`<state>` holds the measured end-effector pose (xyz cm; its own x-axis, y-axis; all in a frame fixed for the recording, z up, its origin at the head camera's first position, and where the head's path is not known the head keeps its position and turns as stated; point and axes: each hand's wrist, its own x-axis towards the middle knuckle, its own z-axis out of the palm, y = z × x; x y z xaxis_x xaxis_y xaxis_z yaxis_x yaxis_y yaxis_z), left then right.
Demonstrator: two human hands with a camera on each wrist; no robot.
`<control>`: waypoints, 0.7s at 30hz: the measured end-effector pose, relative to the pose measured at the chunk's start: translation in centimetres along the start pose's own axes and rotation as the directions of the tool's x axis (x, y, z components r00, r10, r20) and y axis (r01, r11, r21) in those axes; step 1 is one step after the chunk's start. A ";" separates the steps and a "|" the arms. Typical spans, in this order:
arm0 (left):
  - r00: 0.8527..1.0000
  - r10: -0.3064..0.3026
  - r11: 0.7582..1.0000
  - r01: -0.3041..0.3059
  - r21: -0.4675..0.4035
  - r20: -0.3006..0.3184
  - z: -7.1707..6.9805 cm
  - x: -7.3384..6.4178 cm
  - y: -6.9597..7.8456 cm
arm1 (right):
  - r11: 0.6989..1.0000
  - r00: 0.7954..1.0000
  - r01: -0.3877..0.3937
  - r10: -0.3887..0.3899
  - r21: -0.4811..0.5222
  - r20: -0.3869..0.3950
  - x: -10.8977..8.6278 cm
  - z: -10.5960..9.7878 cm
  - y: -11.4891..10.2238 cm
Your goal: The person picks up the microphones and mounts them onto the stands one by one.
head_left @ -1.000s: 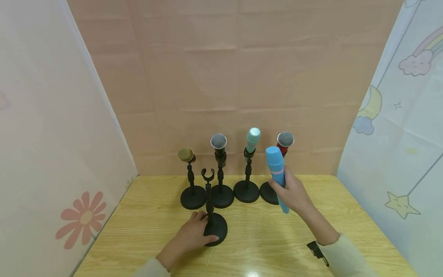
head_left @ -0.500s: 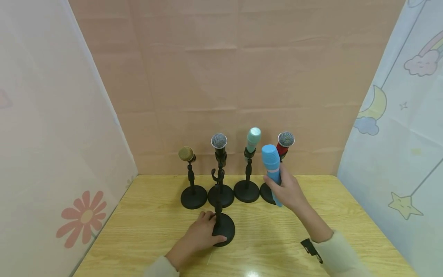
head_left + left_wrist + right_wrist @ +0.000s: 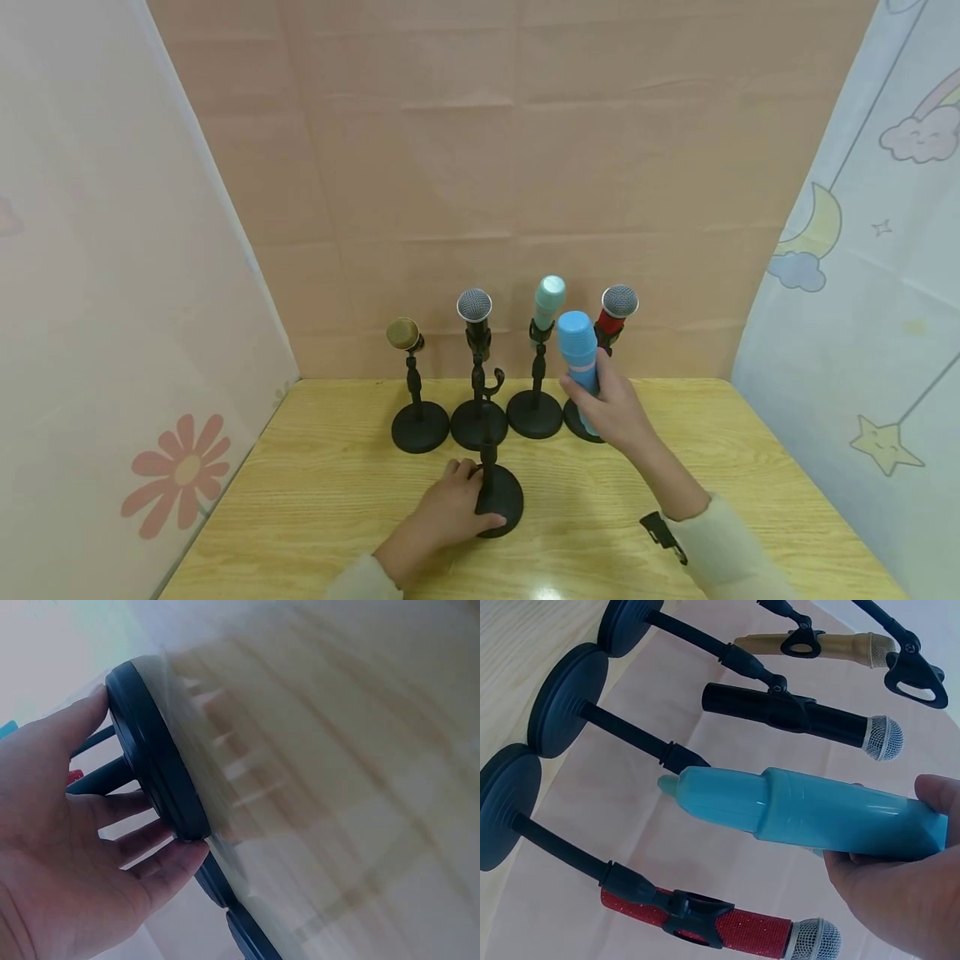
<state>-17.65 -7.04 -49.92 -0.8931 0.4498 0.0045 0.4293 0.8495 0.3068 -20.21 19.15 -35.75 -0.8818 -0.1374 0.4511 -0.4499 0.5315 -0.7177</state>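
In the head view my left hand [image 3: 450, 504] grips the round base of a black microphone stand [image 3: 506, 500] whose clip holds nothing. The left wrist view shows thumb and fingertips on the rim of that base [image 3: 154, 750]. Off to the right, my right hand [image 3: 618, 412] holds a blue microphone [image 3: 577, 340] in the air, its head tilted up. In the right wrist view the tapered tail of the blue microphone [image 3: 810, 810] points toward the stands at the back.
Behind stand a gold microphone [image 3: 403, 335], a black one [image 3: 476, 310], a mint-green one [image 3: 550, 296] and a red one [image 3: 613, 312], each on a black stand. A black strap [image 3: 660, 532] is at my right sleeve. Fabric panels surround the wooden table [image 3: 315, 500].
My left hand has shifted the stand to the right along the table. The blue microphone has moved left in my right hand, closer to above the stand.
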 end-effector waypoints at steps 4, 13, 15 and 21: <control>1.000 -0.005 1.000 0.005 0.005 0.013 0.1 0.3 0.6 | 0.999 1.000 0.025 -0.025 0.027 -0.001 0.2 0.2 -0.3; 1.000 -0.003 0.999 0.002 0.044 0.022 0.4 0.8 1.9 | 0.994 0.997 0.073 -0.072 0.082 -0.010 0.7 0.7 -1.1; 1.000 -0.003 0.999 0.002 0.051 0.027 0.5 0.9 2.2 | 0.992 0.996 0.088 -0.087 0.092 -0.010 0.8 0.7 -1.3; 1.000 0.017 0.998 -0.017 0.064 0.013 0.7 1.2 2.8 | 0.987 0.996 0.081 -0.084 0.137 0.016 1.6 1.3 -1.6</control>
<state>-17.42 -3.90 -49.68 -0.8840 0.4674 -0.0029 0.4525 0.8575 0.2449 -21.14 16.97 -34.58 -0.8430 -0.1953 0.5012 -0.5351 0.3994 -0.7445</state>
